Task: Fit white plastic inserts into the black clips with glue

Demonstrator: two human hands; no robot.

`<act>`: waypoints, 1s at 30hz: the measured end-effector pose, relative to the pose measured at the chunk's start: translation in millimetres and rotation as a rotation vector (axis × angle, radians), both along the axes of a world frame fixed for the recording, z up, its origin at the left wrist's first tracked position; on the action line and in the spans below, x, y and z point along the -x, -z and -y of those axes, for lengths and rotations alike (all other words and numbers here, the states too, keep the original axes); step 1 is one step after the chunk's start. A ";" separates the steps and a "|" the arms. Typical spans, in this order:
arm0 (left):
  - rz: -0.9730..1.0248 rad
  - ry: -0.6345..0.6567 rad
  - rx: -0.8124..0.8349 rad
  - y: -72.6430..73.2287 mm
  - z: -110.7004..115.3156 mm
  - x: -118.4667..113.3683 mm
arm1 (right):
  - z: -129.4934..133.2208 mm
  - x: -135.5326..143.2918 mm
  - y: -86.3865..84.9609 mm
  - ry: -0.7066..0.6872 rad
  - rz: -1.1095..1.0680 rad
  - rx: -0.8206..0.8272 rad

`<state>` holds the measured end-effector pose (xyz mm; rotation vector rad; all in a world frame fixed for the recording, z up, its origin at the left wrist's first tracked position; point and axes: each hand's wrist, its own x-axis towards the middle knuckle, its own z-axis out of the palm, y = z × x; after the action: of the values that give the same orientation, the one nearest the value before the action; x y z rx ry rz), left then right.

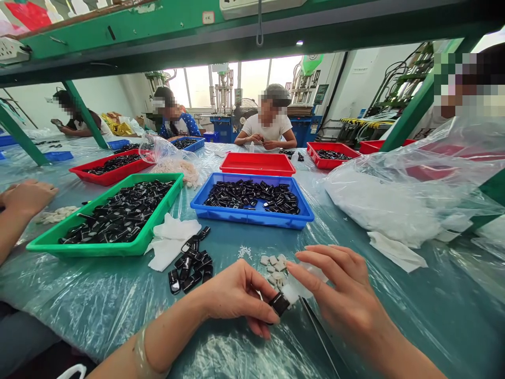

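My left hand [240, 295] pinches a small glossy black plastic piece [280, 303] between thumb and fingers. My right hand [339, 289] hovers just beside it, fingers stretched out and apart, thumb hidden. A whitish, translucent thing [305, 284] shows under the right fingers and reaches toward the black piece; its kind is unclear. Tweezers [320, 337] lie on the table between my hands. Behind the left fingertips are small off-white square pads [276, 266] and a little heap of tiny white bits [244, 252]. Loose black pieces [192, 267] are piled left of my left hand.
A green tray [179, 190] and a blue tray [252, 216] hold many black pieces. White cloth [170, 239] lies beside the green tray. Red trays [258, 164] stand farther back. A big clear bag [390, 195] sits right. A green shelf beam [197, 37] crosses overhead. Several co-workers sit around.
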<state>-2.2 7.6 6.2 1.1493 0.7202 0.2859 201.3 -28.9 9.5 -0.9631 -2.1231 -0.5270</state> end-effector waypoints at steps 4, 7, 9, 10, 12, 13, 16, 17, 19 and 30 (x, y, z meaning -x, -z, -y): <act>-0.014 0.024 0.006 -0.8 0.4 -1.1 | 1.2 3.4 -0.8 0.023 -0.004 -0.012; -0.020 0.028 -0.002 -1.8 0.5 -1.4 | 1.2 4.4 -1.0 0.034 -0.004 -0.022; -0.020 0.026 -0.005 -1.9 0.4 -1.2 | 0.8 4.3 -0.8 0.033 -0.002 -0.026; -0.020 0.026 -0.003 -1.6 0.3 -1.0 | 0.6 4.0 -0.7 0.030 -0.003 -0.024; -0.019 0.025 0.004 -0.5 0.0 -0.4 | 0.2 3.5 -0.7 0.021 -0.007 -0.018; -0.017 0.023 0.007 0.1 -0.2 -0.1 | 0.1 3.3 -0.8 0.017 -0.011 -0.016; -0.005 0.016 0.019 2.0 -0.9 0.8 | 0.0 2.4 -1.4 0.007 -0.013 -0.010; 0.000 0.015 0.023 2.5 -1.1 1.0 | 0.0 2.2 -1.6 0.003 -0.012 -0.010; 0.007 0.013 0.028 3.1 -1.3 1.1 | -0.1 1.8 -2.0 0.000 -0.009 -0.010; 0.034 0.011 0.028 1.1 0.4 -0.6 | 0.6 5.0 -4.9 0.032 -0.016 -0.022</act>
<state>-1.6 7.2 5.1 1.1190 0.6860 0.2846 196.3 -29.5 14.4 -0.9874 -2.0869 -0.5557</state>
